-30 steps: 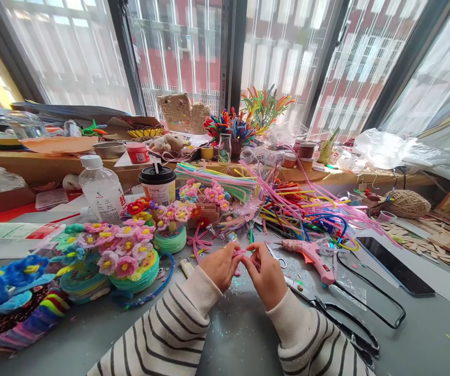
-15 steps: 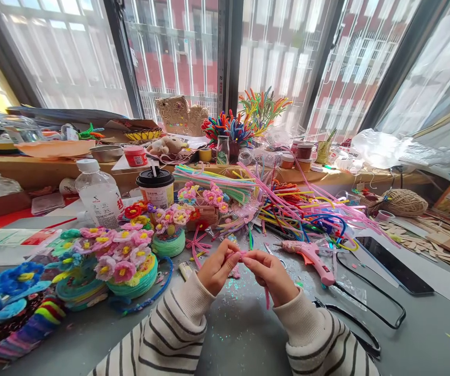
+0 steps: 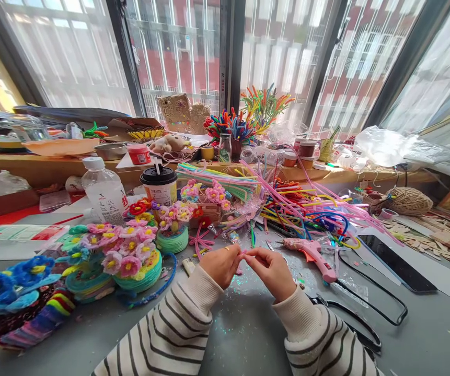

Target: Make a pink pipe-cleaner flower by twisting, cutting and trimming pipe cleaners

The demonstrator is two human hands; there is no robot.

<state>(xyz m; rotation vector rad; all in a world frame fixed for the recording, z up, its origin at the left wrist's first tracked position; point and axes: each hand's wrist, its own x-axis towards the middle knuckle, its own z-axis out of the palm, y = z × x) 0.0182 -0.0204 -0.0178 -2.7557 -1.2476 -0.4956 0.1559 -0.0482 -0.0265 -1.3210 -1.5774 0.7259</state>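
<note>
My left hand (image 3: 221, 265) and my right hand (image 3: 272, 271) meet over the grey table (image 3: 240, 334), fingertips pinching a small pink pipe cleaner piece (image 3: 244, 254) between them. Both wrists wear striped sleeves. Most of the piece is hidden by my fingers. A pink glue gun (image 3: 311, 252) lies just right of my right hand. Pipe-cleaner flower baskets (image 3: 130, 256) stand to the left of my left hand.
A heap of coloured pipe cleaners (image 3: 299, 209) lies behind the hands. A lidded cup (image 3: 158, 184) and a plastic bottle (image 3: 104, 190) stand at the back left. A phone (image 3: 395, 256), a black cable (image 3: 366, 313) and a twine ball (image 3: 407, 201) are at the right.
My hands have lowered slightly and drawn closer together; the pink tail that hung below my right hand half a second ago is no longer visible.
</note>
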